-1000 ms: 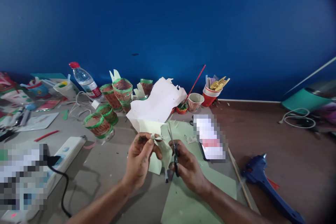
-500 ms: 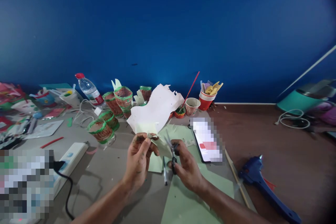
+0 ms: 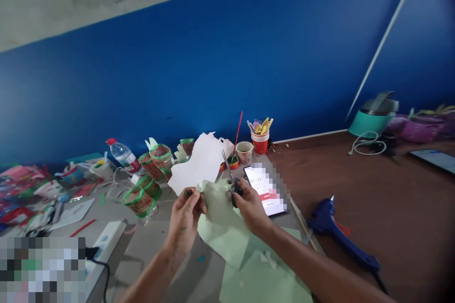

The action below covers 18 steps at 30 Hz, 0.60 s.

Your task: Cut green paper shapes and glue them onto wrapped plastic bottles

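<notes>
Between thumb and fingers, my left hand (image 3: 186,215) pinches the edge of a pale green sheet of paper (image 3: 218,206), which hangs curled between both hands. My right hand (image 3: 252,206) grips black-handled scissors (image 3: 234,189), blades pointing up and away from me. They are beside the paper's upper right edge; whether the blades touch it I cannot tell. Behind the hands lies a torn-edged white sheet (image 3: 199,161). More light green paper (image 3: 263,274) lies on the table below, with small cut scraps (image 3: 268,259) on it.
At the right are a lit phone (image 3: 266,191), a wooden stick (image 3: 304,220) and a blue glue gun (image 3: 339,229). Several green-rimmed brown cups (image 3: 138,201) and a bottle (image 3: 122,156) stand at left, near a power strip (image 3: 103,255). A red cup of cutlery (image 3: 260,139) stands behind.
The view has tilted and shifted. The green paper has been turned and now spreads wider between my hands. The scissors have swung more upright. My left hand still pinches the paper.
</notes>
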{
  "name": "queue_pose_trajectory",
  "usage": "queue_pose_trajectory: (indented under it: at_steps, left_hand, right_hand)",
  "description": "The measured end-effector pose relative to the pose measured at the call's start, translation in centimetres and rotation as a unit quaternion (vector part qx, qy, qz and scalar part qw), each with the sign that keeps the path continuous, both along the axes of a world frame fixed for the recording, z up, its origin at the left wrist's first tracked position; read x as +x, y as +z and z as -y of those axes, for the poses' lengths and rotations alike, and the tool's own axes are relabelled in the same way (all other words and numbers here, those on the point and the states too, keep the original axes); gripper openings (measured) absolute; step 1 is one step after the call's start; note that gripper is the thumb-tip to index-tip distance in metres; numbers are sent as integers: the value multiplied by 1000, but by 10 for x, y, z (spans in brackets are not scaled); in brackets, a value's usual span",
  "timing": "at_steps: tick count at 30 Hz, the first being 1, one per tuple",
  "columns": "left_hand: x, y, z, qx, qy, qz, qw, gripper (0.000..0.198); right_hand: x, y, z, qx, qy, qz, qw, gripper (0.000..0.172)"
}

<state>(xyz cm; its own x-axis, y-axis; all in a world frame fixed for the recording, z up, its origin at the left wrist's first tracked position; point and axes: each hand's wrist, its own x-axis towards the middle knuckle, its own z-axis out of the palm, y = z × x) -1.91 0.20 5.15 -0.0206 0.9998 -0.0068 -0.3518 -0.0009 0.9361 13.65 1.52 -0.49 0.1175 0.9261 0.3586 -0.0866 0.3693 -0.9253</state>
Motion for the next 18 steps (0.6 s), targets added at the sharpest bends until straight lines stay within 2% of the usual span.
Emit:
queue_pose_trajectory:
  at_steps: [4,8,13,18]
  left_hand:
    - [5,12,6,-26,-39,-3,999,28]
    - [4,16,9,-44,-74,-27,996,30]
    - [0,10,4,-43,-81,-140,986,35]
    - [-7,-7,-8,-53,-83,-155,983,37]
  right_hand:
    - [8,12,-2,-59,15,-38,997,9]
    - [14,16,-4,-98,52,-49,993,11]
    - [16,12,-7,-124,80,-45,988,11]
    - [25,13,-11,-103,22,-72,992,19]
